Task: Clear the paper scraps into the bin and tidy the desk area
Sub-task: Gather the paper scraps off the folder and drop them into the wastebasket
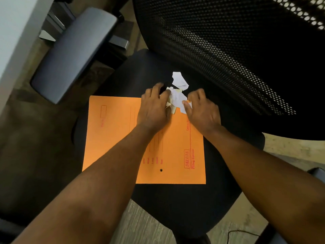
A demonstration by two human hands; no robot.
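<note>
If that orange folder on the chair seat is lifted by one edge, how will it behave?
The orange folder looks thin and flat, so it would probably sag. The paper scraps on its far corner, between the left hand and right hand, would likely slide off.

The forearms hide part of the orange folder (112,138) (its red print blurred beyond reading), and the hands cover part of the paper scraps (176,99).

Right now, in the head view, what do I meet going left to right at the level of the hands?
Grey armrest → orange folder → left hand → paper scraps → right hand → mesh chair back. Both hands press the scraps from either side, on the black chair seat.
</note>
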